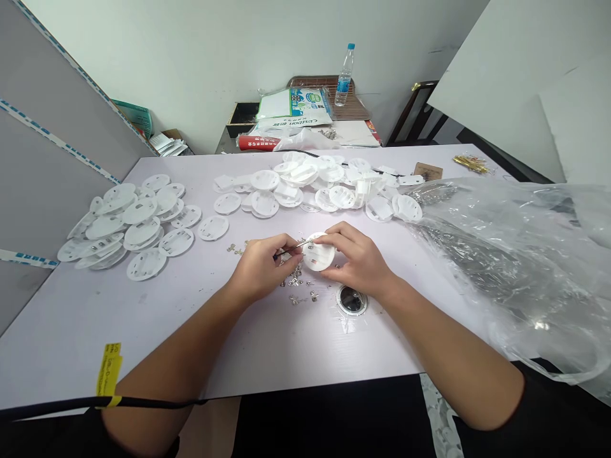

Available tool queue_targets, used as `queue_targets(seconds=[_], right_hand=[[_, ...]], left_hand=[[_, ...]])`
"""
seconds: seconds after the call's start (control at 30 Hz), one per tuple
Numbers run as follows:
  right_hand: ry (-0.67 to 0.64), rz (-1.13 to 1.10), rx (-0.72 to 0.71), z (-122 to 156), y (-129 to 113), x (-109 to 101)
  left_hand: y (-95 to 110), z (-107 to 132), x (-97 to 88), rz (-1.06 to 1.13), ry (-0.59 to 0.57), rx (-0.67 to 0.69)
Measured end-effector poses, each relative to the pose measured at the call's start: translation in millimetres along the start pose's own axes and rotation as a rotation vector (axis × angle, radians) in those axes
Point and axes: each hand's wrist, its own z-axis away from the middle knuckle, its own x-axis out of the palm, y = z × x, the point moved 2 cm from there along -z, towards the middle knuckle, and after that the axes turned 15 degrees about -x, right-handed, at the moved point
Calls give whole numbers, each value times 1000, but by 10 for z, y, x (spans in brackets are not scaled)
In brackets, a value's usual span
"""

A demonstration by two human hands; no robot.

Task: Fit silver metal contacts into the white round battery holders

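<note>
My right hand [351, 254] grips a round white plastic disc [321, 257] by its edge, thumb below and fingers above. Closed around a thin metal tool that looks like tweezers [292, 249], my left hand [267, 264] brings its tip to the upper left of the disc. What the tip touches is too small to make out. Small silvery metal pieces [296, 280] lie scattered on the table under and beside my hands. Just below my right hand sits a round dark-centred dish with a pale rim [352, 300].
Many white discs are heaped at the left [128, 219] and along the back [305, 181] of the white table [267, 356]. A large clear plastic bag [515, 254] covers the right side. A black cable [157, 402] with a yellow tag [109, 372] crosses the front left.
</note>
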Motion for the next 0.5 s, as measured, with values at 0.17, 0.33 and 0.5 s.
queue_targets(seconds=[0.17, 0.33, 0.5], right_hand=[[30, 52, -77, -16, -34, 22], [39, 96, -126, -37, -81, 25], [45, 54, -110, -39, -100, 32]], left_hand=[[40, 20, 22, -58, 56, -15], [47, 30, 42, -66, 44, -45], [41, 14, 71, -36, 24, -64]])
